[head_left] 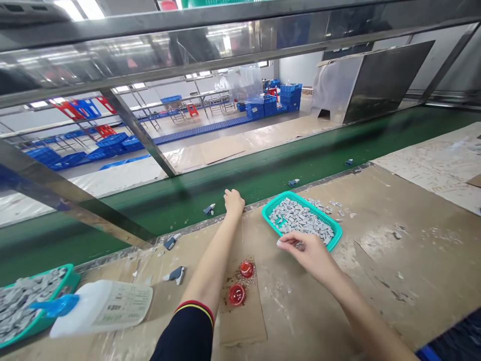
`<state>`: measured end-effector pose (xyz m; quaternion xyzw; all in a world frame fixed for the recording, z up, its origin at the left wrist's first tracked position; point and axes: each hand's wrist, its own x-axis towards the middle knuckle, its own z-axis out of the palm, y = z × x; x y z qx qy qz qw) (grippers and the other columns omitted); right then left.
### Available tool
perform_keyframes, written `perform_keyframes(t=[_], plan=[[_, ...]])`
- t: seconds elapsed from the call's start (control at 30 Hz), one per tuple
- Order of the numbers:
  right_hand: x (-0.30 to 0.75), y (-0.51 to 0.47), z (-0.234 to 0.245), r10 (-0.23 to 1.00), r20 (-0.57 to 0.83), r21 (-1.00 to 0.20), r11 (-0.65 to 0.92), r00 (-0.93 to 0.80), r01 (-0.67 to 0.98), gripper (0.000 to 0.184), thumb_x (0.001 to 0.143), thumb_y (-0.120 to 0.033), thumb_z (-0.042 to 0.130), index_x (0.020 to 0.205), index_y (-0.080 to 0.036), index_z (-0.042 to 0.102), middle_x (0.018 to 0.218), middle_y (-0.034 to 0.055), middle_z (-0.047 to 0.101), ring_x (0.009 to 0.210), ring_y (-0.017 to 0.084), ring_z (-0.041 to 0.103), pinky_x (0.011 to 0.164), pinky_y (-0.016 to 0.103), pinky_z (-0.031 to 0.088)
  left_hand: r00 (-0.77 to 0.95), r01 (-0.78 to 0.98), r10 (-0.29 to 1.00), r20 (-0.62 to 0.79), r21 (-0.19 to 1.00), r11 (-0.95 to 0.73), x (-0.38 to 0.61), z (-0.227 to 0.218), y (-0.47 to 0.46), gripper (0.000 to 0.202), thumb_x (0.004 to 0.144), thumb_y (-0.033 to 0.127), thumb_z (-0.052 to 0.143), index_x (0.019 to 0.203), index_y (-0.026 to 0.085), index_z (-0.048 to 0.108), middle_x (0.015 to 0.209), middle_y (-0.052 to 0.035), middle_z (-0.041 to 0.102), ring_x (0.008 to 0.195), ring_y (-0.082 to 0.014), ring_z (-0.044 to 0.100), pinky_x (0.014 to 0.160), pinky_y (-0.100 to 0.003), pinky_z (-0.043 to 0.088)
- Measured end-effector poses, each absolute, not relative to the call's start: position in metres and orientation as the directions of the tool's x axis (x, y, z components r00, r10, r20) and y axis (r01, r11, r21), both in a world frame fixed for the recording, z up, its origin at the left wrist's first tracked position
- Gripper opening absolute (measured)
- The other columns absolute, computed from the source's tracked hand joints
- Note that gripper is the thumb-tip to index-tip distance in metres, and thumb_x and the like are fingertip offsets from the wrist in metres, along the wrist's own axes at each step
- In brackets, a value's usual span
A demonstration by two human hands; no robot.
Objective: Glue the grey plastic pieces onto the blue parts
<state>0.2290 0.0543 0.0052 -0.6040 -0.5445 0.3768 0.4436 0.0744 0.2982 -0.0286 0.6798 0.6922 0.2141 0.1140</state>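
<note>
My left hand (233, 202) reaches over the near edge of the green conveyor belt (259, 175). Its fingers are curled, and whatever may be inside them is hidden. A small dark-and-grey plastic part (209, 209) lies on the belt just left of it. In front of the turquoise basket (265, 213), my right hand (308, 249) is closed in a pinch, with a small pale piece showing at its fingertips. Many small grey plastic pieces (300, 219) fill the basket. Two red cups, one farther (246, 269) and one nearer (236, 295), stand between my forearms on a cardboard sheet (242, 326).
A white bottle (124, 303) with a blue nozzle lies at left beside another basket (71, 276) of grey pieces. Dark-and-grey parts (176, 274) lie on the brown table. A metal post (141, 133) and an overhead beam (225, 45) frame the belt.
</note>
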Motion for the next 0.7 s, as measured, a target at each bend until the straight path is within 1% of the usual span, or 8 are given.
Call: perform_keyframes(t=[0.13,0.23,0.33,0.43,0.5,0.57,0.63,0.7], plan=[[0.195,0.049,-0.014,0.996,-0.075,-0.979,-0.083,0.046,0.185,0.022,0.074,-0.04,0.065,0.076,-0.019,0.07,0.077,0.0042,0.071,0.073,0.019,0.064,0.067,0.028,0.049,-0.042,0.802,0.999,0.034,0.597,0.013,0.042,-0.02,0.287,0.035,0.085,0.032,0.057,0.115,0.014,0.054,0.123,-0.0113,0.051,0.108,-0.0243,0.052,0.09,-0.047,0.044],[0.173,0.051,-0.028,0.996,-0.091,-0.982,-0.092,0.017,0.163,0.025,0.073,-0.041,0.065,0.075,-0.016,0.07,0.075,0.0057,0.071,0.07,0.02,0.065,0.066,0.029,0.049,-0.014,0.669,0.999,-0.03,0.742,0.032,0.015,-0.011,0.263,0.032,0.085,0.032,0.057,0.111,0.014,0.057,0.12,-0.0104,0.055,0.107,-0.0231,0.054,0.09,-0.047,0.044],[0.162,0.053,-0.035,0.997,-0.075,-0.986,-0.074,0.001,0.152,0.029,0.074,-0.043,0.064,0.078,-0.015,0.071,0.077,0.0072,0.071,0.071,0.02,0.065,0.068,0.03,0.05,0.066,0.449,0.994,-0.091,0.892,0.052,-0.009,-0.001,0.222,0.031,0.083,0.028,0.058,0.11,0.013,0.06,0.109,-0.0112,0.063,0.102,-0.0218,0.059,0.091,-0.043,0.046],[0.158,0.053,-0.038,0.995,-0.096,-0.988,-0.097,0.013,0.121,0.032,0.071,-0.046,0.067,0.078,-0.014,0.069,0.076,0.0083,0.071,0.07,0.021,0.066,0.067,0.031,0.05,0.162,0.197,0.98,-0.113,0.977,0.08,-0.032,0.009,0.168,0.04,0.08,0.025,0.057,0.118,0.013,0.059,0.107,-0.0107,0.066,0.103,-0.0223,0.061,0.095,-0.037,0.046],[0.156,0.053,-0.039,0.994,-0.109,-0.988,-0.111,0.028,0.107,0.033,0.07,-0.046,0.068,0.076,-0.014,0.068,0.074,0.0088,0.071,0.07,0.021,0.067,0.065,0.03,0.05,0.203,0.08,0.971,-0.127,0.99,0.112,-0.046,0.014,0.131,0.042,0.08,0.027,0.057,0.119,0.014,0.059,0.11,-0.0102,0.066,0.106,-0.0233,0.06,0.097,-0.037,0.045],[0.153,0.053,-0.039,0.993,-0.114,-0.989,-0.116,0.022,0.095,0.033,0.07,-0.046,0.068,0.075,-0.013,0.067,0.074,0.0094,0.071,0.07,0.022,0.067,0.064,0.029,0.05,0.212,-0.057,0.957,-0.198,0.975,0.215,-0.057,0.017,0.097,0.039,0.077,0.026,0.061,0.114,0.014,0.063,0.11,-0.0102,0.066,0.105,-0.0233,0.061,0.098,-0.036,0.046],[0.15,0.052,-0.038,0.993,-0.122,-0.989,-0.122,0.003,0.081,0.032,0.071,-0.044,0.068,0.075,-0.012,0.067,0.074,0.0101,0.071,0.07,0.022,0.067,0.065,0.03,0.05,0.167,-0.242,0.938,-0.304,0.91,0.338,-0.065,0.017,0.068,0.034,0.071,0.02,0.068,0.105,0.014,0.066,0.106,-0.0086,0.067,0.101,-0.021,0.063,0.095,-0.03,0.048],[0.147,0.051,-0.037,0.992,-0.122,-0.991,-0.121,-0.017,0.064,0.031,0.071,-0.043,0.068,0.075,-0.012,0.067,0.075,0.0105,0.071,0.072,0.022,0.067,0.066,0.03,0.05,0.084,-0.409,0.92,-0.383,0.829,0.383,-0.067,0.015,0.043,0.033,0.064,0.013,0.074,0.097,0.015,0.068,0.102,-0.0064,0.068,0.097,-0.0172,0.064,0.088,-0.022,0.05]])
